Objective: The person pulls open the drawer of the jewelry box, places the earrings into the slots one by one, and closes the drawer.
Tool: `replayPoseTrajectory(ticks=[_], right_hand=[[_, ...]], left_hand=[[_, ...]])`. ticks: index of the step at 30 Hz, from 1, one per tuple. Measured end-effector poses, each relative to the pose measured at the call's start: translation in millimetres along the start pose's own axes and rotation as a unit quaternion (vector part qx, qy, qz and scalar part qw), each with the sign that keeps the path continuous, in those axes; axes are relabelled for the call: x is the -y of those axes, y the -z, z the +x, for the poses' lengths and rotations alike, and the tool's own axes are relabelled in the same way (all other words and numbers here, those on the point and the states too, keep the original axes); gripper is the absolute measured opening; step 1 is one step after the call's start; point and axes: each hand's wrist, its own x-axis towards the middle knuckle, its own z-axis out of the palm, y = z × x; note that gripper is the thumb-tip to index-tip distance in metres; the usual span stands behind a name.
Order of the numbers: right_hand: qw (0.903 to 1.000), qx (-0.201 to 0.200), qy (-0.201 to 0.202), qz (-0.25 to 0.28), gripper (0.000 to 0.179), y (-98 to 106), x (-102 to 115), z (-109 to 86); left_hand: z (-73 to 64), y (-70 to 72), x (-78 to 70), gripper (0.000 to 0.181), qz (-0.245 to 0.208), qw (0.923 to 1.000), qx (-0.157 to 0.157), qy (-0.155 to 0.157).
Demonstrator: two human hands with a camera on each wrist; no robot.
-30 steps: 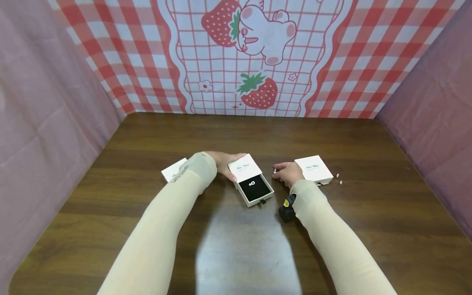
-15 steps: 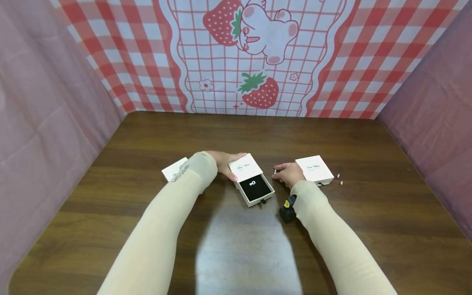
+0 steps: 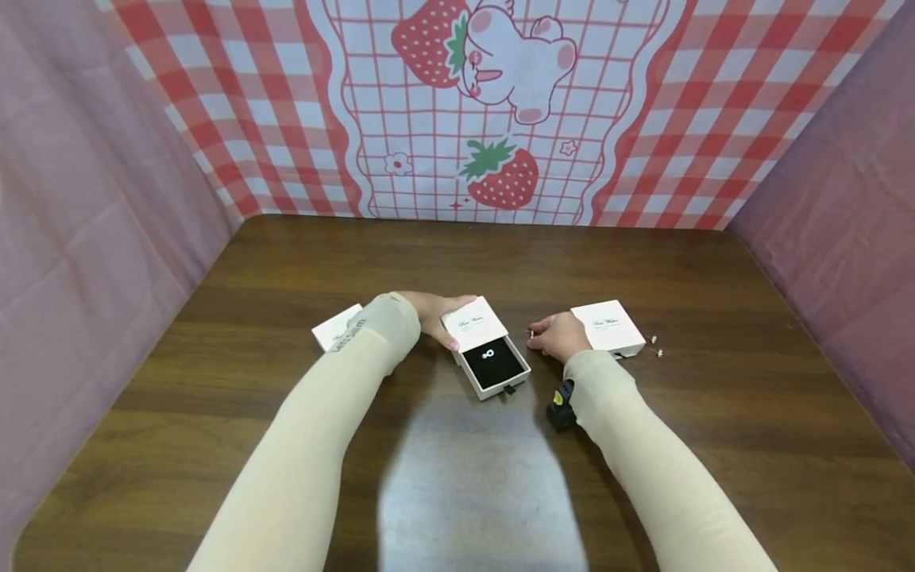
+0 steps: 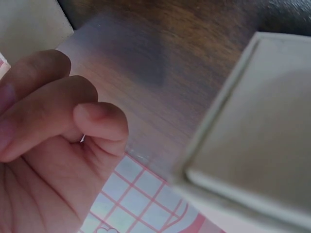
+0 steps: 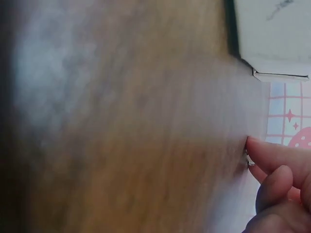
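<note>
My left hand (image 3: 434,314) grips the white sleeve (image 3: 475,323) of a small jewelry box, thumb on the near side and fingers on the far side. Its tray (image 3: 503,390) is slid partly out, and a small silvery-white earring (image 3: 488,354) sits on the black pad (image 3: 500,369). To the right of that box, close over the table, my right hand (image 3: 563,337) pinches a tiny earring (image 5: 250,164) between thumb and fingertips, mostly hidden by them. In the left wrist view, the left hand's other fingers (image 4: 99,121) are curled.
A second white box (image 3: 609,328) lies just beyond my right hand, with small earrings (image 3: 656,347) on the table right of it. Another white box (image 3: 336,327) is partly covered by my left sleeve (image 3: 379,342). A checked cloth (image 3: 286,119) hangs behind the wooden table (image 3: 214,381).
The earring in my right fingertips has turned slightly. Both hands and the boxes stay in nearly the same places.
</note>
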Motion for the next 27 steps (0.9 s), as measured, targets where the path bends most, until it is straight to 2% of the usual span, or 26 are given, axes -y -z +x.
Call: replayPoseTrajectory(ticks=[5,8,17,20,24,27], right_hand=[[0.9930,-0.002,0.067,-0.097,0.025,0,2,0.1],[0.9869,-0.003,0.090,-0.134,0.023,1,2,0.6],[0.9824,0.009,0.125,-0.138,0.024,8,-2,0.7],[0.9796,0.026,0.147,-0.134,0.023,11,-1,-0.7],[0.9654,0.063,0.197,-0.159,0.018,15,0,-4.2],[0.9489,0.076,0.241,-0.189,0.016,16,2,-6.9]], left_hand=[[-1.4,-0.4,-0.3,0.097,-0.008,0.9999,0.001,0.011],[-2.1,-0.7,-0.4,0.097,-0.009,0.9998,0.001,0.015],[-3.5,-0.6,-0.8,0.096,-0.012,0.9999,-0.002,0.007],[-4.1,-0.1,-0.3,0.096,-0.013,0.9999,-0.004,0.008],[-3.4,0.1,-0.3,0.097,-0.015,0.9996,-0.003,0.021],[-1.8,-0.5,-0.3,0.097,-0.016,0.9996,-0.003,0.024]])
